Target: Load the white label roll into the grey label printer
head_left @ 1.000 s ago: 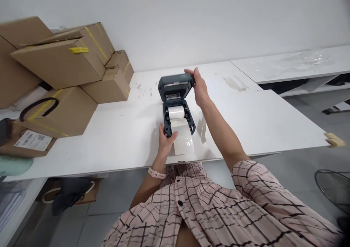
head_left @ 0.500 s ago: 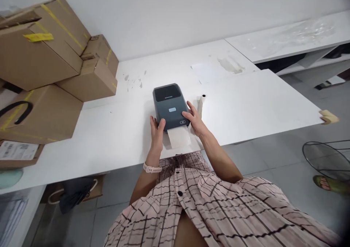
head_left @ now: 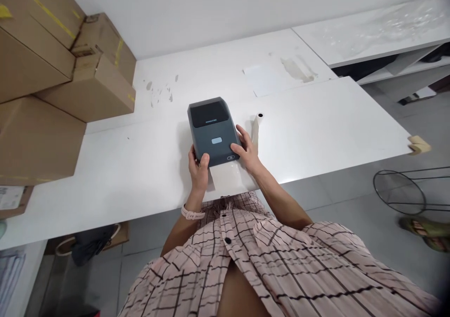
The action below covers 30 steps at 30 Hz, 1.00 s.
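A dark grey label printer (head_left: 212, 129) with its lid closed sits on the white table (head_left: 316, 134). A strip of white label paper (head_left: 228, 176) sticks out of its front slot toward me. My left hand (head_left: 198, 169) grips the printer's front left corner, thumb on top. My right hand (head_left: 246, 151) presses on the front right corner, fingers spread over the lid. A small white paper core (head_left: 257, 125) lies just right of my right hand.
Stacked cardboard boxes (head_left: 52, 73) fill the table's left end. A second white table (head_left: 369, 31) stands at the back right. A wire stool frame (head_left: 401, 193) and another person's sandalled foot (head_left: 425, 228) are on the floor at right. A bag (head_left: 91, 244) lies under the table.
The printer lid, held open a second ago by my right hand, is now shut. Both hands have settled on the front corners. The view has shifted, boxes sliding left.
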Available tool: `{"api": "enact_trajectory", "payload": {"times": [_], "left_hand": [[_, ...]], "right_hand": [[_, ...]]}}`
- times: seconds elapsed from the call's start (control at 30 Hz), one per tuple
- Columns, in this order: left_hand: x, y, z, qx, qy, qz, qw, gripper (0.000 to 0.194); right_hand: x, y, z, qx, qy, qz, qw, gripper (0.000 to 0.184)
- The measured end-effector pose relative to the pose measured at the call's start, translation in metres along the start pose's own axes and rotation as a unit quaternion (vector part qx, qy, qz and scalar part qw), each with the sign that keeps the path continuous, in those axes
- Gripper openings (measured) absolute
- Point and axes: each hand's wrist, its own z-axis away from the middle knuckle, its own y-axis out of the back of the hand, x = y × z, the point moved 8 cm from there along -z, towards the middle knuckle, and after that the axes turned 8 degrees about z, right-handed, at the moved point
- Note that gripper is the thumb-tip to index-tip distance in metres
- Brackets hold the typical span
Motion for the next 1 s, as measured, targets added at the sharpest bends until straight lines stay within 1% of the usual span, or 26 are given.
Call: {"api": "enact_trajectory", "payload": {"times": [0.07,0.1,0.17,0.2,0.23,0.27,0.3,0.37,0.4,0.43,0.5,0.6,0.63,0.7,0.73,0.77,0.83,0.87,0.93,1.0], "left_hand": [[0.001,0.003,0.009,-0.001,0.016,-0.007,1.000,0.080],[0.001,0.006,0.018,0.012,0.025,-0.022,0.999,0.081],[-0.003,0.018,0.039,0.059,0.047,-0.062,0.995,0.080],[-0.005,0.023,0.050,0.083,0.059,-0.076,0.992,0.074],[-0.009,0.024,0.059,0.081,0.082,-0.078,0.990,0.065],[-0.015,0.020,0.066,0.053,0.117,-0.067,0.989,0.059],[-0.021,0.013,0.071,0.014,0.159,-0.045,0.986,0.054],[-0.027,-0.006,0.078,-0.075,0.234,0.014,0.969,0.051],[-0.025,-0.012,0.078,-0.103,0.253,0.041,0.961,0.050],[-0.021,-0.016,0.076,-0.115,0.257,0.061,0.958,0.049],[-0.013,-0.018,0.069,-0.123,0.237,0.071,0.961,0.049],[-0.015,-0.012,0.066,-0.127,0.202,0.016,0.971,0.048],[-0.019,-0.008,0.066,-0.131,0.193,-0.013,0.972,0.047],[-0.027,-0.001,0.067,-0.136,0.174,-0.060,0.973,0.046],[-0.028,0.004,0.066,-0.130,0.162,-0.071,0.976,0.046],[-0.028,0.010,0.063,-0.113,0.145,-0.074,0.980,0.044],[-0.019,0.027,0.054,-0.048,0.101,-0.066,0.992,0.039],[-0.013,0.035,0.049,-0.010,0.080,-0.062,0.995,0.037],[-0.002,0.048,0.040,0.046,0.048,-0.063,0.996,0.040],[0.008,0.050,0.030,0.064,0.017,-0.069,0.995,0.042]], "right_hand": [[0.004,0.000,-0.001,-0.002,-0.012,-0.032,0.999,0.084],[0.006,0.001,-0.001,0.002,-0.017,-0.057,0.998,0.087],[0.009,0.001,-0.002,0.019,-0.022,-0.111,0.993,0.093],[0.011,0.001,-0.002,0.028,-0.024,-0.133,0.990,0.095],[0.012,0.000,-0.002,0.035,-0.024,-0.151,0.988,0.095],[0.012,-0.001,-0.002,0.041,-0.024,-0.162,0.986,0.096],[0.012,-0.002,-0.002,0.044,-0.024,-0.170,0.984,0.096],[0.011,-0.004,-0.002,0.048,-0.023,-0.178,0.982,0.098],[0.011,-0.005,-0.002,0.049,-0.024,-0.182,0.982,0.099],[0.012,-0.005,-0.002,0.050,-0.026,-0.184,0.981,0.100],[0.012,-0.006,-0.001,0.049,-0.031,-0.182,0.982,0.099],[0.004,-0.002,0.003,0.060,-0.019,-0.141,0.988,0.088],[-0.003,0.003,0.005,0.078,0.001,-0.104,0.991,0.082],[-0.028,0.015,0.012,0.125,0.075,0.011,0.989,0.066],[-0.044,0.018,0.016,0.143,0.125,0.080,0.979,0.059],[-0.060,0.019,0.021,0.148,0.178,0.147,0.962,0.054],[-0.088,0.011,0.028,0.133,0.277,0.252,0.918,0.052],[-0.097,0.006,0.030,0.123,0.313,0.289,0.897,0.054],[-0.107,-0.003,0.033,0.116,0.348,0.342,0.865,0.055],[-0.111,-0.009,0.034,0.117,0.353,0.385,0.845,0.049]]}}
